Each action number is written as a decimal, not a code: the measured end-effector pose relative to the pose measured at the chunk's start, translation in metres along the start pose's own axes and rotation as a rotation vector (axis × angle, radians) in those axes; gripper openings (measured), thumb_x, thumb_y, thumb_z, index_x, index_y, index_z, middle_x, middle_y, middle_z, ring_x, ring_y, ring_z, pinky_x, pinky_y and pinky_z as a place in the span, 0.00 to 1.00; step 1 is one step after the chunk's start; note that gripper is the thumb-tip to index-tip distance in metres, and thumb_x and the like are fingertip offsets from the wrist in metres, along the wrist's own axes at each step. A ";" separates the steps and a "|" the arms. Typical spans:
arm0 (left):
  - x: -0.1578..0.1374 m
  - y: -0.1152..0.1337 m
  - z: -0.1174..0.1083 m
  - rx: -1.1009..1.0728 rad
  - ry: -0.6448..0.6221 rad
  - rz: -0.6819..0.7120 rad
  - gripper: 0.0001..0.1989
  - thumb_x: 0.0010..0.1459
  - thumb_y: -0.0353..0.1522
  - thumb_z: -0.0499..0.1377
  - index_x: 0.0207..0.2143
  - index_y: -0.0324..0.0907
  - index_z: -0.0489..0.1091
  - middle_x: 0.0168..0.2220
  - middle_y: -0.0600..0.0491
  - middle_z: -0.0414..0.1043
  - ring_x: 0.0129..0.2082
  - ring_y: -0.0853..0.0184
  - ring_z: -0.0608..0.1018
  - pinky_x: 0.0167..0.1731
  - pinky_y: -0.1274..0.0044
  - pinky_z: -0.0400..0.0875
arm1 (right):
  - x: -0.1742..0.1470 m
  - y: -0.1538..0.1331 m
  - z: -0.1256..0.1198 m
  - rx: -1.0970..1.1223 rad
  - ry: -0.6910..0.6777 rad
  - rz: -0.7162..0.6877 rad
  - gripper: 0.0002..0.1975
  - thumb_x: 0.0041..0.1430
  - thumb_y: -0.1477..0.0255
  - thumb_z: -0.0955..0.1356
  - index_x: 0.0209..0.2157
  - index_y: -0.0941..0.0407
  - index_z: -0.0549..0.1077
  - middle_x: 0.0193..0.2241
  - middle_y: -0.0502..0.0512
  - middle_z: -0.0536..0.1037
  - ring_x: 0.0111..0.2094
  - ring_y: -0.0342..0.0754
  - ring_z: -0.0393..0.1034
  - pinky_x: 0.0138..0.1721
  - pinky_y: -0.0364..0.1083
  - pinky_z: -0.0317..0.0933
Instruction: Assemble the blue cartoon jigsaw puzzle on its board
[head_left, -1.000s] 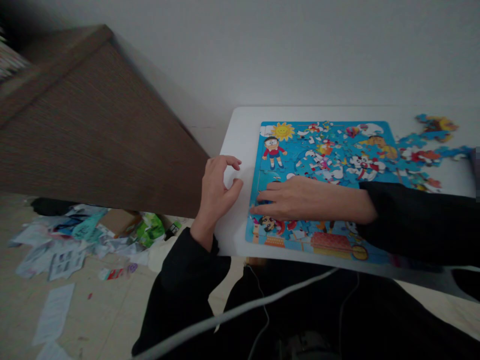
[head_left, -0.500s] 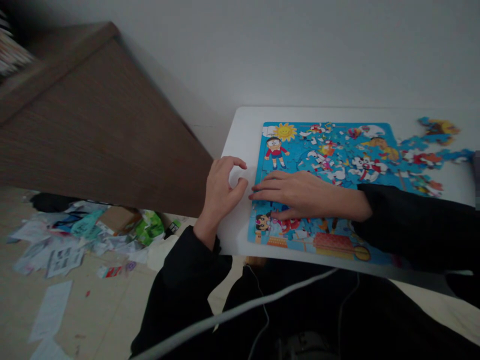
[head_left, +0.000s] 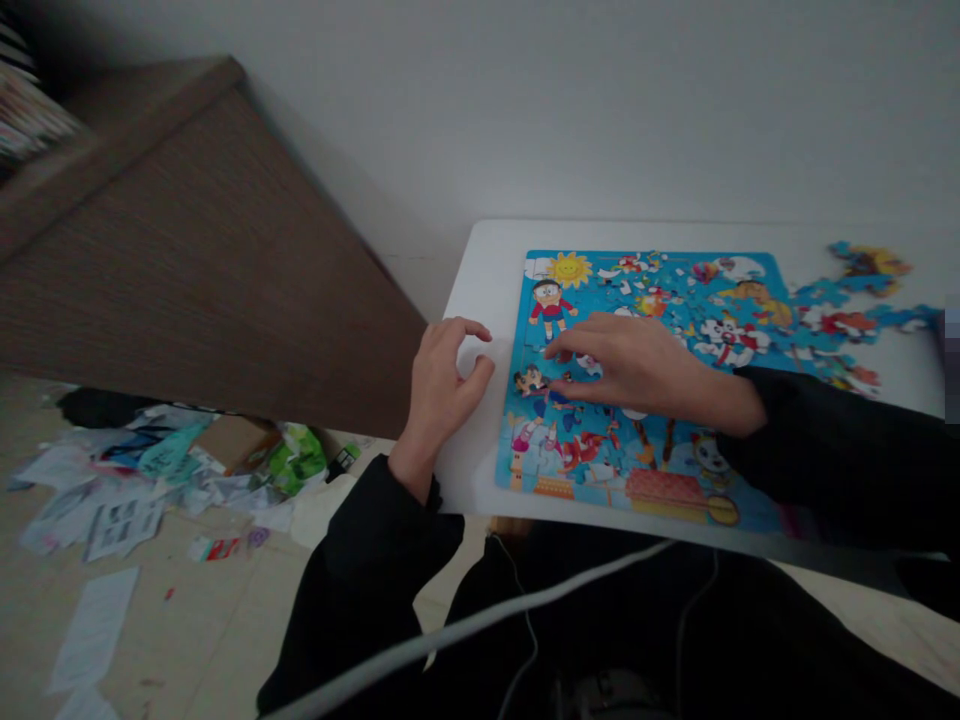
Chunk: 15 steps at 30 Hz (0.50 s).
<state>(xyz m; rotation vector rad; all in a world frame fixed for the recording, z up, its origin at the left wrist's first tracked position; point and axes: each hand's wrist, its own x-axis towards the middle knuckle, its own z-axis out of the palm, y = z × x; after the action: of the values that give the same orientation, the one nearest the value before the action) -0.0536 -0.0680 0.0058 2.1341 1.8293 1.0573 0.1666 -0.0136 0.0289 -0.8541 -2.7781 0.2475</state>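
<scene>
A blue jigsaw puzzle (head_left: 521, 350) with cartoon figures lies on the white table. Over its left-middle part is my right hand (head_left: 637, 365), palm down, with thumb and fingers apart and no piece visible between them. Close to the thumb tip a cartoon face (head_left: 531, 380) shows on the puzzle. My left hand (head_left: 442, 378) rests at the table's left edge, beside the puzzle and apart from it, its thumb and forefinger curved with a gap between. Loose puzzle pieces (head_left: 652, 300) lie scattered over the upper middle of the puzzle. My right hand and sleeve hide part of it.
More loose pieces (head_left: 870, 268) spread on the white table (head_left: 480, 270) to the right of the puzzle. A brown wooden cabinet (head_left: 225, 260) stands at the left. Papers and bags (head_left: 172, 460) litter the floor. A pale cable (head_left: 525, 603) crosses in front of my lap.
My right hand has lifted and drawn slightly up and right, its fingers now spread apart, uncovering the cartoon face and figures at the puzzle's left. My left hand has stayed put.
</scene>
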 end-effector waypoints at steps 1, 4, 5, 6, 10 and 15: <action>0.000 0.001 0.000 0.003 -0.014 0.007 0.08 0.50 0.26 0.53 0.34 0.45 0.65 0.37 0.53 0.73 0.40 0.62 0.72 0.44 0.67 0.66 | -0.001 0.004 0.000 -0.014 0.014 0.051 0.13 0.57 0.63 0.67 0.40 0.55 0.75 0.34 0.55 0.78 0.36 0.49 0.70 0.29 0.44 0.53; 0.001 0.003 0.000 0.013 -0.084 0.057 0.07 0.54 0.27 0.52 0.35 0.45 0.66 0.37 0.54 0.73 0.41 0.63 0.72 0.45 0.67 0.66 | -0.005 0.011 0.003 -0.058 0.019 0.151 0.13 0.58 0.61 0.66 0.37 0.55 0.76 0.31 0.55 0.78 0.33 0.49 0.70 0.27 0.44 0.52; 0.001 0.003 0.000 0.012 -0.115 0.083 0.07 0.55 0.28 0.52 0.35 0.45 0.66 0.38 0.53 0.73 0.42 0.63 0.72 0.46 0.67 0.66 | -0.006 0.012 0.005 -0.066 0.012 0.160 0.13 0.58 0.61 0.66 0.36 0.55 0.76 0.31 0.55 0.78 0.33 0.49 0.70 0.26 0.44 0.51; 0.000 0.003 0.001 0.009 -0.148 0.111 0.07 0.56 0.28 0.52 0.35 0.45 0.67 0.39 0.53 0.74 0.43 0.63 0.73 0.46 0.68 0.66 | -0.007 0.013 0.007 -0.068 0.005 0.161 0.13 0.59 0.61 0.66 0.36 0.55 0.76 0.31 0.55 0.77 0.33 0.48 0.70 0.26 0.44 0.51; 0.000 0.001 0.005 -0.010 -0.265 0.214 0.08 0.59 0.29 0.52 0.38 0.44 0.69 0.42 0.51 0.74 0.45 0.63 0.73 0.47 0.68 0.66 | -0.010 0.015 0.015 -0.032 0.018 0.131 0.14 0.60 0.60 0.65 0.35 0.55 0.76 0.31 0.55 0.78 0.34 0.48 0.71 0.28 0.44 0.54; 0.000 -0.004 0.009 0.043 -0.317 0.276 0.08 0.60 0.30 0.54 0.41 0.44 0.71 0.43 0.50 0.75 0.45 0.62 0.74 0.47 0.66 0.67 | -0.012 0.017 0.024 0.034 0.068 0.091 0.15 0.61 0.61 0.65 0.36 0.56 0.77 0.33 0.55 0.79 0.36 0.48 0.72 0.33 0.45 0.59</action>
<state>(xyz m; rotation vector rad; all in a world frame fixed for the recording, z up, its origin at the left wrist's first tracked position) -0.0513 -0.0643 -0.0035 2.4623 1.4593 0.6756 0.1793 -0.0092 0.0003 -0.9631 -2.6686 0.2752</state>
